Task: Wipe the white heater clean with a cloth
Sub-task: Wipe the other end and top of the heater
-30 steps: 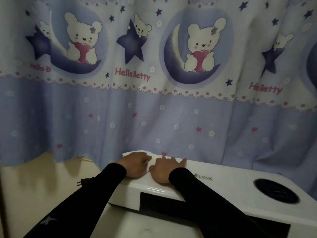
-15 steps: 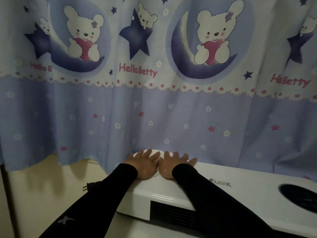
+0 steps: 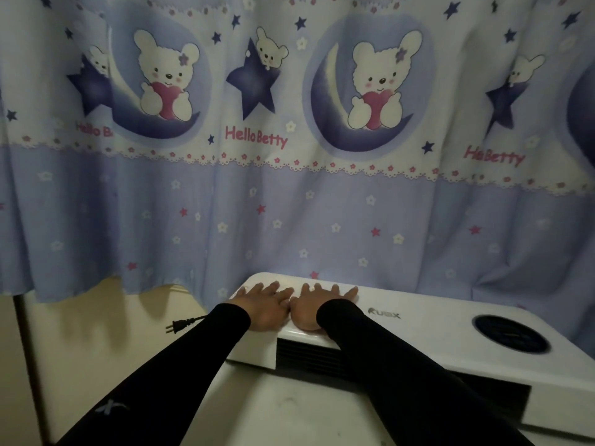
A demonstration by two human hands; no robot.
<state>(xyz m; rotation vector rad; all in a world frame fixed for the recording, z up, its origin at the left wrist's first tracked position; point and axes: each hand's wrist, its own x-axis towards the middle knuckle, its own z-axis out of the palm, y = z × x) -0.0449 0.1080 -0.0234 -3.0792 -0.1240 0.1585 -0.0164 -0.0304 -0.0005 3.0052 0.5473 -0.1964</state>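
The white heater (image 3: 431,320) lies flat on a pale surface, with a dark grille along its front and a round dark dial (image 3: 512,333) at its right end. My left hand (image 3: 262,305) and my right hand (image 3: 317,305) rest palm-down side by side on the heater's left end, fingers spread and pointing away from me. Both arms wear black sleeves. No cloth shows in view; whether anything lies under the palms is hidden.
A blue cartoon-bear curtain (image 3: 289,188) hangs right behind the heater and brushes its far edge. The heater's black plug (image 3: 175,326) lies on the pale surface (image 3: 289,410) to the left. A dark upright pole (image 3: 29,349) stands at the far left.
Both hands have gone from loosely curled to flat with fingers spread and slid slightly toward the heater's far edge. The camera has shifted, so the heater sits further right than before.
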